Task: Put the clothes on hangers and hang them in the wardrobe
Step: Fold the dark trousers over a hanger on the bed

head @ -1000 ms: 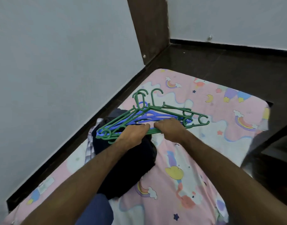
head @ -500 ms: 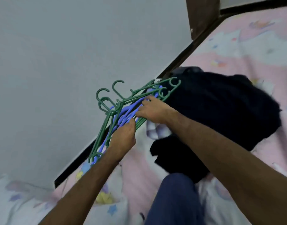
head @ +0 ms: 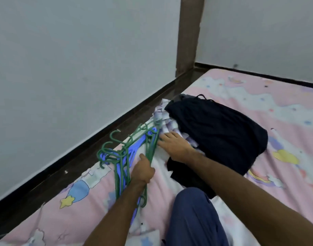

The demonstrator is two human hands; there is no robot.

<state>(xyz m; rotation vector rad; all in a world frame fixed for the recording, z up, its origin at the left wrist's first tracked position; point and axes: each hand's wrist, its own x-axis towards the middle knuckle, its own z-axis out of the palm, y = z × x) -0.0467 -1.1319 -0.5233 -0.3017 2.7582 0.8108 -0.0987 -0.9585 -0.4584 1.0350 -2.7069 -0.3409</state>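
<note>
Resting now on bed (head: 258, 96) beside clothes pile (head: 219, 135): hanger bunch (head: 123, 157), lifted moments ago. Left hand (head: 143, 172) fingers curled round bars; right hand (head: 175, 146) flat, fingers spread, gripping nothing. Sorting single hanger likely next.

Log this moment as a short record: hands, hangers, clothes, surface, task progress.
left hand: grips the bundle of hangers
right hand: fingers spread flat, beside the hangers' upper end, at the edge of the clothes
hangers: green and blue plastic, bunched, lying on the bed near the wall side
clothes: dark garment piled over a checked garment
surface: bed with pink cartoon sheet
progress: no garment on a hanger yet; wardrobe not in view
</note>
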